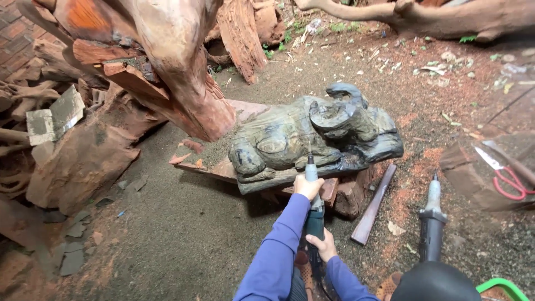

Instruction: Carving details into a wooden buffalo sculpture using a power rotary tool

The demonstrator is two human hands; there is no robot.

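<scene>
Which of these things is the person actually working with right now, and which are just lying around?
In use:
- rotary carving tool, gripped by left hand near its tip and right hand further back
- dark animal-shaped carving, touched by the tool's tip
- wooden blocks under the carving

Lying about:
- second power tool
- red-handled scissors
- dark wooden stick
- big reddish tree roots
- green tub rim

Both hands gripping rotary grinder, tip seemingly touching dark carving
</scene>
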